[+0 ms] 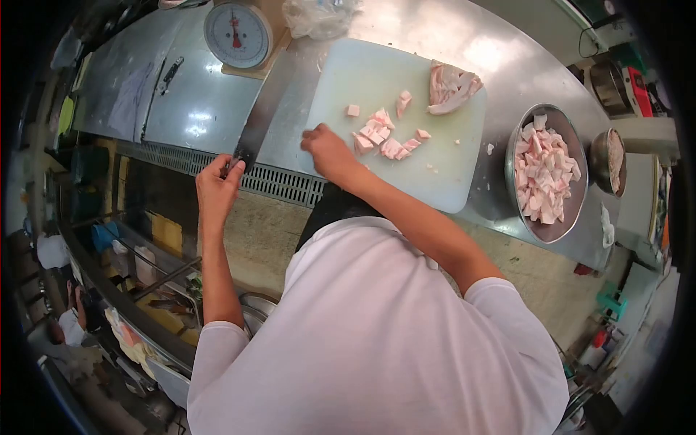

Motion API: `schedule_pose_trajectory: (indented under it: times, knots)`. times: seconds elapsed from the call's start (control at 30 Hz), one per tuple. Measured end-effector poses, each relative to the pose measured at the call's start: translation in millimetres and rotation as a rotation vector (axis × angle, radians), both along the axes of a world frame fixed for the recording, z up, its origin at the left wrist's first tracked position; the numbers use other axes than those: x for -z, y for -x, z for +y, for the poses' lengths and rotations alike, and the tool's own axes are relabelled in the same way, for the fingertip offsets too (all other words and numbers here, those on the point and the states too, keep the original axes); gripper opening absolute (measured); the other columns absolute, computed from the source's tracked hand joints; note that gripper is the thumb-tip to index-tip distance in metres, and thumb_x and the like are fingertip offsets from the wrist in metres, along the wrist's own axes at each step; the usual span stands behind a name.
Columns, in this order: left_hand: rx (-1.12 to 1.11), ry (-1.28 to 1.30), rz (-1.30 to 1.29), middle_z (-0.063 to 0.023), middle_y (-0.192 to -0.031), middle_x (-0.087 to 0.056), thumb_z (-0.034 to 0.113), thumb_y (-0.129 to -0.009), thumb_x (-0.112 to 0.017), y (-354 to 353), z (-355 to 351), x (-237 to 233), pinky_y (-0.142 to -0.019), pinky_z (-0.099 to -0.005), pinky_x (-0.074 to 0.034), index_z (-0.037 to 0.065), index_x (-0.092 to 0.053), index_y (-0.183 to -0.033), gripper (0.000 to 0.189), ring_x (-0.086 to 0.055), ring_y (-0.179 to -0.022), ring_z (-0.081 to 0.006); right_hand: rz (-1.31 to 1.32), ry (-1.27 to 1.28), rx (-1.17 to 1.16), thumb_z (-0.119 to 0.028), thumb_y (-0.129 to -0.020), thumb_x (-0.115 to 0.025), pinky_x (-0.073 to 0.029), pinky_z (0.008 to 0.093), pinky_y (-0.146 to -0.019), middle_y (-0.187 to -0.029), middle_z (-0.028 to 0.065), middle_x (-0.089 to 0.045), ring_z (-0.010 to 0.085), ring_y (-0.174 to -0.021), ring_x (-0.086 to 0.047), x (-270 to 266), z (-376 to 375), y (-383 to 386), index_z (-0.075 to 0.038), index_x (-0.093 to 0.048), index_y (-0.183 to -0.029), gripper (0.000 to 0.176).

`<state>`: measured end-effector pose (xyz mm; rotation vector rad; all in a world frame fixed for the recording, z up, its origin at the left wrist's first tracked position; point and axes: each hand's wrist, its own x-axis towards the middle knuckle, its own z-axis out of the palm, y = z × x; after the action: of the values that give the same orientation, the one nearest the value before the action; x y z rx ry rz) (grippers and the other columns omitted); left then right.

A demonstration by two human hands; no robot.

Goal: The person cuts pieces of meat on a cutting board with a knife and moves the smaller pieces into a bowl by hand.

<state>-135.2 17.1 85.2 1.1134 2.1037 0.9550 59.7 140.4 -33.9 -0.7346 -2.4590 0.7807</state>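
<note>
Head view: at the counter's (pixel 290 119) front edge, my left hand (pixel 217 185) grips a small dark item (pixel 238 161) I can't identify. My right hand (pixel 333 156) curls beside the cutting board's (pixel 341 80) left edge; whether it pinches anything, I can't tell. Meat cubes (pixel 377 129) lie mid-board, an uncut chunk (pixel 449 90) at its far right corner. I judge cutting partway; reaching that chunk calls for moving right.

Counter (pixel 522 80): shiny metal. Cutting board (pixel 435 170) lies flat, just right of the right fingers (pixel 310 139). Large metal bowl (pixel 512 156) and smaller bowl (pixel 597 161) sit farther right. Beyond the left fingers (pixel 218 163): brown base (pixel 278 43) under a dial scale, plastic bag (pixel 319 16) near.
</note>
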Motion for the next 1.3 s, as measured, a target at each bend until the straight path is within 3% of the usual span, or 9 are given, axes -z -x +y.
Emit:
schedule_pose_trajectory:
  times: [0.1, 0.13, 0.23, 0.3, 0.5, 0.73, 0.9, 1.07, 1.3]
  knots:
    - [-0.009, 0.026, -0.088, 0.0011, -0.057, -0.052, 0.015, -0.089, -0.067, -13, -3, 8, -0.045, -0.0253, -0.037, 0.001, -0.066, -0.089, 0.014, -0.046, -0.05, -0.0041, 0.203, -0.037, 0.19, 0.01, -0.063, -0.056, -0.05, 0.039, -0.089, -0.121, 0.0135, -0.065, 0.0328, -0.108, -0.056, -2, 23, -42, -0.001, -0.071, -0.087, 0.03]
    - [0.042, 0.034, -0.031, -0.005, -0.057, -0.057, 0.014, -0.088, -0.066, -9, -3, 24, -0.047, -0.0307, -0.041, 0.001, -0.067, -0.093, 0.014, -0.051, -0.047, -0.0149, 0.178, -0.007, 0.206, 0.007, -0.067, -0.057, -0.048, 0.0398, -0.092, -0.123, 0.0144, -0.063, 0.0342, -0.11, -0.054, -11, 37, -61, -0.002, -0.07, -0.092, 0.03]
    - [0.211, -0.107, 0.307, -0.0101, -0.058, -0.056, 0.011, -0.088, -0.066, -34, 11, 48, -0.047, -0.0329, -0.041, 0.0, -0.065, -0.096, 0.014, -0.051, -0.047, -0.017, 0.052, -0.119, 0.301, -0.003, -0.078, -0.057, -0.045, 0.0418, -0.097, -0.129, 0.0169, -0.059, 0.0367, -0.114, -0.051, -11, 75, -106, -0.003, -0.068, -0.104, 0.028]
    - [0.239, -0.071, 0.312, -0.0205, -0.063, -0.058, 0.011, -0.087, -0.063, -72, 22, 49, -0.053, -0.04, -0.045, -0.001, -0.064, -0.098, 0.016, -0.058, -0.052, -0.0308, -0.054, -0.266, 0.383, -0.01, -0.084, -0.057, -0.043, 0.043, -0.099, -0.132, 0.0185, -0.055, 0.0377, -0.116, -0.049, 0, 76, -124, -0.003, -0.066, -0.11, 0.028]
    - [0.367, 0.01, 0.244, -0.0256, -0.073, -0.062, 0.011, -0.086, -0.061, -129, 30, 46, -0.062, -0.0511, -0.048, -0.002, -0.061, -0.088, 0.013, -0.061, -0.072, -0.0461, 0.107, 0.218, 0.325, -0.028, -0.091, -0.059, -0.038, 0.0451, -0.104, -0.133, 0.0192, -0.048, 0.0379, -0.124, -0.044, -16, 25, -153, -0.006, -0.058, -0.127, 0.042]
    - [0.138, 0.162, -0.502, 0.002, -0.059, -0.048, 0.017, -0.098, -0.056, -50, 15, 77, -0.04, -0.0244, -0.04, 0.006, -0.057, -0.093, 0.013, -0.047, -0.046, -0.0056, 0.162, 0.105, 0.675, -0.051, -0.079, -0.071, -0.026, 0.0583, -0.108, -0.142, 0.0233, -0.039, 0.0429, -0.13, -0.037, -7, -10, -152, -0.013, -0.052, -0.137, 0.072]
    - [0.18, 0.221, -0.602, 0.0007, -0.06, -0.048, 0.018, -0.099, -0.054, -109, 17, 91, -0.038, -0.0253, -0.04, 0.006, -0.053, -0.098, 0.013, -0.046, -0.044, -0.0077, 0.002, -0.01, 0.833, -0.063, -0.064, -0.077, -0.014, 0.0687, -0.109, -0.149, 0.0223, -0.028, 0.0495, -0.134, -0.026, 4, -8, -100, -0.019, -0.048, -0.142, 0.094]
    - [0.318, 0.241, -0.706, 0.0015, -0.06, -0.046, 0.019, -0.1, -0.053, -150, 46, 89, -0.039, -0.0249, -0.04, 0.005, -0.052, -0.105, 0.014, -0.045, -0.044, -0.0075, 0.136, -0.096, 0.897, -0.043, -0.065, -0.082, -0.027, 0.0562, -0.108, -0.136, 0.0208, -0.046, 0.0401, -0.129, -0.039, 5, 10, -92, -0.009, -0.059, -0.125, 0.072]
    - [0.44, 0.217, -0.611, 0.0019, -0.058, -0.046, 0.015, -0.1, -0.052, -150, 51, 53, -0.039, -0.0244, -0.037, 0.003, -0.054, -0.102, 0.013, -0.043, -0.043, -0.006, 0.518, -0.123, 0.87, -0.029, -0.065, -0.077, -0.031, 0.052, -0.109, -0.136, 0.0249, -0.044, 0.0454, -0.128, -0.039, -14, 16, -90, -0.004, -0.061, -0.12, 0.063]
